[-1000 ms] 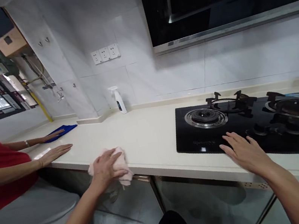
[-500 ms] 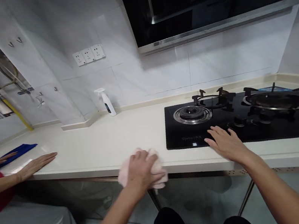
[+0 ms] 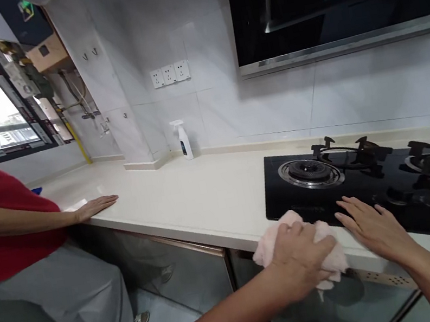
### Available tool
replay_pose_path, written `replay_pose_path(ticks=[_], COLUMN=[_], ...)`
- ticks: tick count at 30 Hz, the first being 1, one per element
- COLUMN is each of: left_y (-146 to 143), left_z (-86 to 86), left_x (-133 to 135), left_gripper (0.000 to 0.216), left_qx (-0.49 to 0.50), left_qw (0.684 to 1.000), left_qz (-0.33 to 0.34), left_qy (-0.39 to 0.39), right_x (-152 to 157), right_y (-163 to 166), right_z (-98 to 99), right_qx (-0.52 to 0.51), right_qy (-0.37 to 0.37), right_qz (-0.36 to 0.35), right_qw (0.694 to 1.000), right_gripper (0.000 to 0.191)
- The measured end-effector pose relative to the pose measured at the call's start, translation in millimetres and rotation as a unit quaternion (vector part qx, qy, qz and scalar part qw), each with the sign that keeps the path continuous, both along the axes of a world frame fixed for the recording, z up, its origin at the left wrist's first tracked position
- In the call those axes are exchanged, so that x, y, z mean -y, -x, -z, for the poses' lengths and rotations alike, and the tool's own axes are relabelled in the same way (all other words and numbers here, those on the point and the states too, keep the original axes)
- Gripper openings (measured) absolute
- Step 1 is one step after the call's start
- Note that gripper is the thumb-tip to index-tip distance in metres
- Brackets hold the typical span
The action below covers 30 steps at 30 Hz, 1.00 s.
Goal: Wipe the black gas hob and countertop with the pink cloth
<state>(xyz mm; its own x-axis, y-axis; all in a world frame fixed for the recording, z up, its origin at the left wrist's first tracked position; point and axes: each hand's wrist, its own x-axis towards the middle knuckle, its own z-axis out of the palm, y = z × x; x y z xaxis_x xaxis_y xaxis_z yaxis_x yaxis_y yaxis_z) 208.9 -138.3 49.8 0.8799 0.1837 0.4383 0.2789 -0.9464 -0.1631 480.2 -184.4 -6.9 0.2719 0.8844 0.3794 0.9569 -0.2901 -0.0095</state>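
Observation:
My left hand is closed over a pale pink cloth, pressing it on the front edge of the white countertop, by the near left corner of the black gas stove. Part of the cloth hangs below the edge. My right hand lies flat with fingers spread, its fingertips on the stove's front glass and its palm over the counter edge. The cloth is only a little to its left.
A white spray bottle stands against the back wall. At left, a person in a red shirt rests a hand on the counter; a blue cloth shows behind them. A black range hood hangs above the stove.
My left hand and the pink cloth have slid right along the counter edge, close to my right hand. The view has turned left, showing more of the other person. My right hand stays by the stove.

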Motion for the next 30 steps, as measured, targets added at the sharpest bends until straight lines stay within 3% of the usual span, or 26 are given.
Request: replay_pose_path(ticks=[6, 9, 12, 15, 17, 23, 26, 30], left_y=[119, 171, 200, 208, 206, 184, 177, 191], left_z=[7.5, -3.9, -22.6, -38.8, -46.8, -64.3, -63.5, -47.7], left_x=[-79, -114, -134, -147, -158, -193, -188, -167], left_gripper=[0.071, 0.074, 0.069, 0.067, 0.066, 0.056, 0.063, 0.085], left_qx=[0.096, 0.099, 0.102, 0.105, 0.1, 0.055, 0.036, -0.009], left_qw=[0.987, 0.969, 0.939, 0.898, 0.876, 0.88, 0.878, 0.86], left_qz=[-0.108, -0.167, -0.202, -0.231, -0.269, -0.42, -0.448, -0.487], left_qy=[0.074, 0.151, 0.258, 0.36, 0.388, 0.215, 0.166, 0.151], right_x=[1, 2, 1, 0, 0, -2, -2, -3], right_y=[5, 6, 5, 4, 4, 8, 12, 16], right_z=[-0.6, -0.7, 0.0, 1.1, 1.3, -3.3, -5.6, -4.4], right_qx=[-0.017, -0.024, -0.031, -0.032, -0.03, -0.027, -0.035, -0.04], right_qy=[-0.015, -0.018, -0.018, -0.014, -0.01, -0.007, -0.002, -0.004], right_qz=[-0.001, -0.004, 0.0, 0.003, 0.001, 0.006, 0.01, 0.013], right_qw=[1.0, 1.0, 0.999, 0.999, 1.0, 1.0, 0.999, 0.999], right_gripper=[0.075, 0.076, 0.076, 0.075, 0.075, 0.075, 0.073, 0.075])
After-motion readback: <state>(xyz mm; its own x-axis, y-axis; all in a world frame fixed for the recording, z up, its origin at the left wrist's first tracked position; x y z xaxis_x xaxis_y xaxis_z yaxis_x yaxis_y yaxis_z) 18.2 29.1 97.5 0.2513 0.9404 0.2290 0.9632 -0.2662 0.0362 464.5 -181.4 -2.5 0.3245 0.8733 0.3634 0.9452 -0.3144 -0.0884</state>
